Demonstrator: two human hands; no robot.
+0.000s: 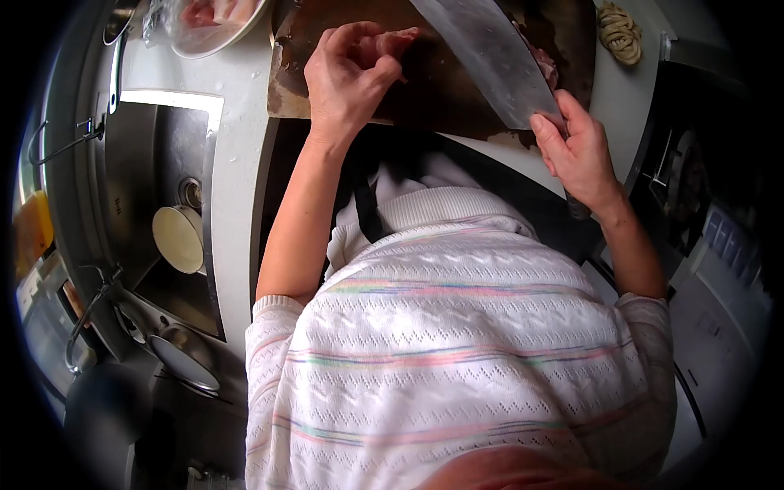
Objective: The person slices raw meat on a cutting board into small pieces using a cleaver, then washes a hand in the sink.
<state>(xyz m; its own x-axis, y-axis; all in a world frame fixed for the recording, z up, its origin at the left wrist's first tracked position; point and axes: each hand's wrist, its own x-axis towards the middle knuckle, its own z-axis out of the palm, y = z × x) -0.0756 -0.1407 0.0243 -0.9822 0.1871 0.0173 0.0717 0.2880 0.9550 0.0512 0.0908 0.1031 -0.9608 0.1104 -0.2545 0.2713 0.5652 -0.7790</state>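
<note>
My left hand is closed around a piece of raw meat, whose pinkish end sticks out past the fingers above the left part of the board. In my right hand is a cleaver with a broad grey blade, the fingers wrapped round its handle. The blade slants up and to the left over the dark wooden cutting board. More raw meat shows just right of the blade, partly hidden by it.
At the upper left stands a white bowl with raw meat and plastic wrap. A sink holding a round pale bowl lies on the left. A coiled bundle rests right of the board, near a dark stove.
</note>
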